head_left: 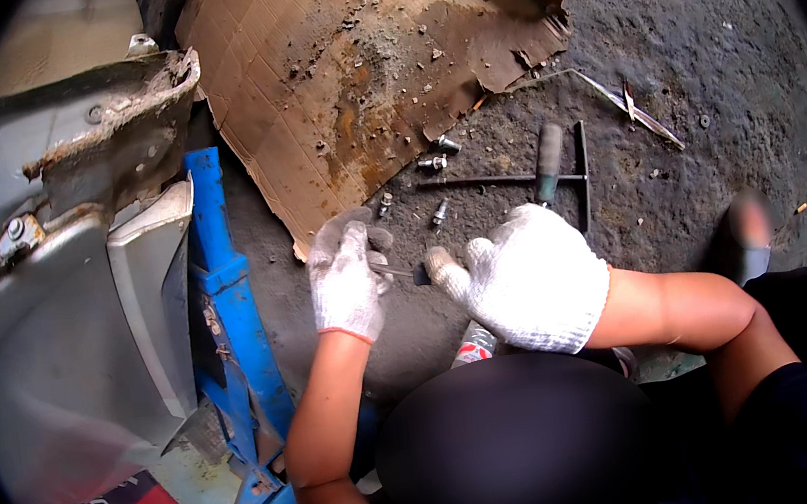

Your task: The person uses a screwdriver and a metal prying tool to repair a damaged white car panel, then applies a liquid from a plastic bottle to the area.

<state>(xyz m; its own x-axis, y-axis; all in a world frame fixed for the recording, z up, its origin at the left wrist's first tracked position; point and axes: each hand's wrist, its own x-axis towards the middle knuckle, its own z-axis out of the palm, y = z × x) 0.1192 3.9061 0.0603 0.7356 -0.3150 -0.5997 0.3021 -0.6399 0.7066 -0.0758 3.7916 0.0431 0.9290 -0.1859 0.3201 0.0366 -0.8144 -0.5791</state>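
Grey metal, by its look: slim rod [394, 270] with dark end piece [420, 274], between my gloved left hand [346, 274] and right hand [533, 281], a loose bolt [441, 211] on the ground towards one o'clock. Judged it light, stiff, hardly fragile; bare shaft probably slick under knit fabric, the dark end seeming the surer hold. Left, at the rod's nine o'clock, was curled closed on the shaft. Right, at three, was half-curled by the dark end; pinching or merely touching, I couldn't tell.
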